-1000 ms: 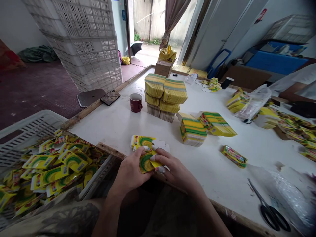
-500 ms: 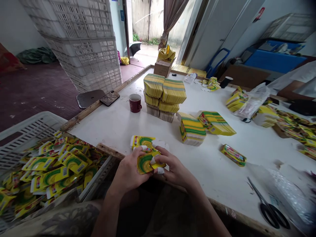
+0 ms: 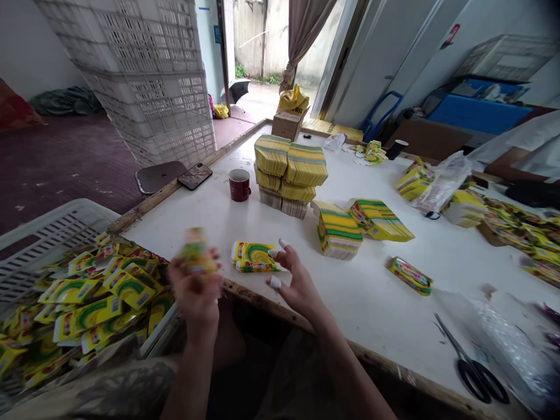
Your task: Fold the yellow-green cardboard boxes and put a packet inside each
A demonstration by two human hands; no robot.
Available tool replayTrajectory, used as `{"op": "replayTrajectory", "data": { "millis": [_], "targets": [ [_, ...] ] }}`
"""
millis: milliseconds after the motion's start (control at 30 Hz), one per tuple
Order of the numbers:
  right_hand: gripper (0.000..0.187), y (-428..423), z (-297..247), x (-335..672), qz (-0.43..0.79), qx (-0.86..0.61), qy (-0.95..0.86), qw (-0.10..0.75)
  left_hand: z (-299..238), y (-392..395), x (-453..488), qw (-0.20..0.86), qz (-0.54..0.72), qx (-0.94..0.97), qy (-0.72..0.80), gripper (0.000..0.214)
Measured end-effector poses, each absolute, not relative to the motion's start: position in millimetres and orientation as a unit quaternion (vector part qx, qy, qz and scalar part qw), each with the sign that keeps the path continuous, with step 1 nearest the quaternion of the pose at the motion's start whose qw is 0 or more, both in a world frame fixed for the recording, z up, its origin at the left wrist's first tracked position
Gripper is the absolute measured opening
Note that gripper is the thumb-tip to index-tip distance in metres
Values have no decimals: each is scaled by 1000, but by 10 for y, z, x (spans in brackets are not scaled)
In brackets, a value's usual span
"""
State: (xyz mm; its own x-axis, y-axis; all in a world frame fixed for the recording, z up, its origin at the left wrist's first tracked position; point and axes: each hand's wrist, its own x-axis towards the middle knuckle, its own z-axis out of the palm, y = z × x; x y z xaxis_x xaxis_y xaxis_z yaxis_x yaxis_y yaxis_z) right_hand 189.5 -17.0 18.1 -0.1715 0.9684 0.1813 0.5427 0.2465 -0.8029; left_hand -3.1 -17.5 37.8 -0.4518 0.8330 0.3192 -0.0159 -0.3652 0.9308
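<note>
My left hand is raised over the table's front edge, closed around a small yellow-and-green carton. Motion blurs both. To its right, my right hand has its fingers apart, white covers on several fingertips. Those fingers reach over the right end of a small pile of flat yellow cartons on the table; whether they touch it I cannot tell. At the left, a white plastic basket holds many similar yellow cartons.
Stacked bundles of flat cartons stand mid-table beside a dark red mug. More bundles lie to the right, with a single filled-looking carton and scissors. A phone rests at the left edge. Another person's sleeve shows far right.
My left hand has moved left, away from my right hand, carrying the carton toward the basket. My right hand has let go of the carton and opened over the flat pile.
</note>
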Motion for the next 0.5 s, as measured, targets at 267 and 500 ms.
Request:
{"op": "replayTrajectory", "data": {
  "millis": [267, 500],
  "targets": [
    [46, 40, 11, 1705, 193, -629, -697, 285, 345, -33, -110, 462, 730, 138, 485, 53],
    [49, -26, 32, 1719, 279, -606, -640, 381, 251, -97, 250, 480, 732, 154, 459, 48]
  ]
}}
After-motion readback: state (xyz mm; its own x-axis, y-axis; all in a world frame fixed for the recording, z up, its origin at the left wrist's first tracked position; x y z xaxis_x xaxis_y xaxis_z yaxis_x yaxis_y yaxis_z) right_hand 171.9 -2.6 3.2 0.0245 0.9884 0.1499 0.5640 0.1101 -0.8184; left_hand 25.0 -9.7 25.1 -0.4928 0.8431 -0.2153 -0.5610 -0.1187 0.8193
